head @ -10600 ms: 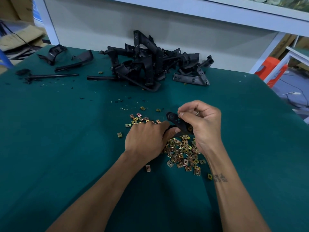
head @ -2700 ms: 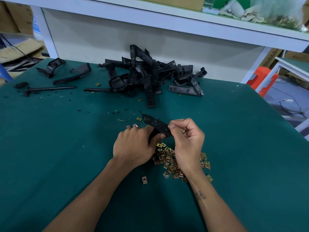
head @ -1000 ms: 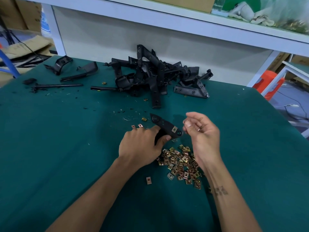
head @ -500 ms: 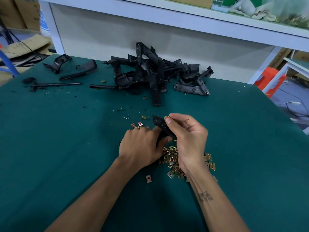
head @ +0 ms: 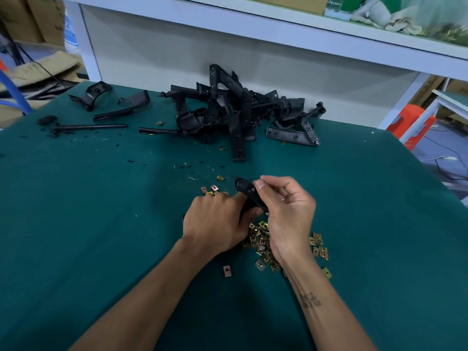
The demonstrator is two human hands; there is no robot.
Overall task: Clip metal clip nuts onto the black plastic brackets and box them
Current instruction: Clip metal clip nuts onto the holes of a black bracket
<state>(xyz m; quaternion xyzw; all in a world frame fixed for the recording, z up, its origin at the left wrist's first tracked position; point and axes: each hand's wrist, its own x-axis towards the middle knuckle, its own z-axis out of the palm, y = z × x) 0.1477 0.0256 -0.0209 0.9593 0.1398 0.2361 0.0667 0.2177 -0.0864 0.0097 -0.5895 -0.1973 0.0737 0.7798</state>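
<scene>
Bracket (head: 247, 192) sits above the nuts (head: 262, 243) on the table (head: 101, 224), left hand (head: 215, 224) gripping its lower end, right hand (head: 286, 211) pinching its edge. We judge it light and stiff; hold near the mounting holes.

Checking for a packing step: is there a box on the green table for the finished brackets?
No: the green table shows only the pile of black brackets, loose clip nuts and both hands on one bracket.
</scene>
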